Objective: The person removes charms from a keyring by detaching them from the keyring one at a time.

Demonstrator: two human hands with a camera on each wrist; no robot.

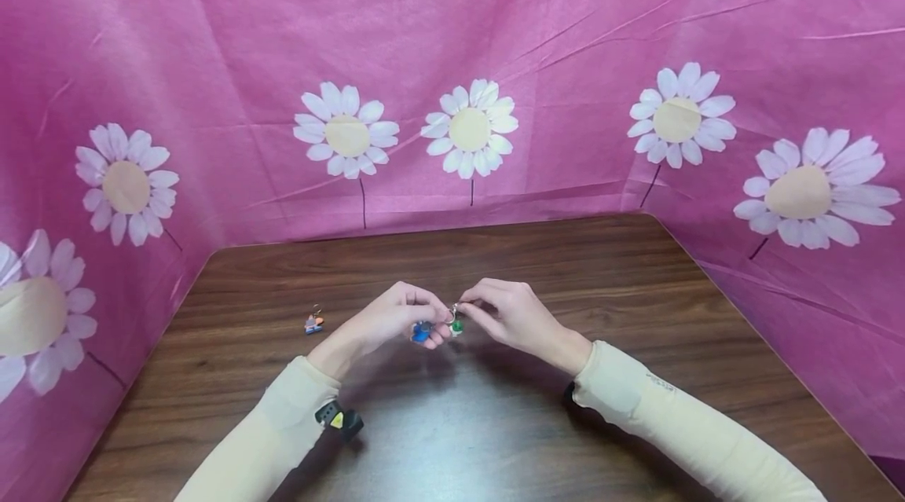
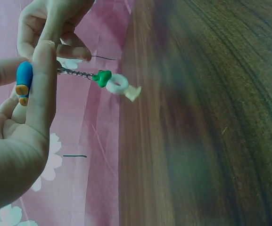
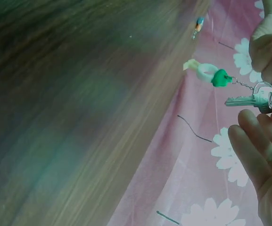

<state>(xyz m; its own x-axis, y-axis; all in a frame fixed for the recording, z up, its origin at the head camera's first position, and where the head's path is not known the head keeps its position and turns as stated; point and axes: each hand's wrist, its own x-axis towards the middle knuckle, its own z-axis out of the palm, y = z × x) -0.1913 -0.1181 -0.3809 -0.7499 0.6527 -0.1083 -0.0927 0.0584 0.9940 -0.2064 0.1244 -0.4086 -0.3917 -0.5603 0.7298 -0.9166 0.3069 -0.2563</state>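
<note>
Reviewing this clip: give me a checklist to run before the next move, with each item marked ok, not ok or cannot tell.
1. Key held by the right hand: ok.
2. Key ring steadied by the left hand: ok.
3. Green-and-white charm dangling on its chain, untouched by fingers: ok.
4. Blue charm at the left hand's fingers: ok; whether it joins the key ring: cannot tell.
5. Orange-and-blue charm on the table, apart from both hands: ok.

Pale glare on tabletop (image 1: 438, 427) — dimmer wrist views
</note>
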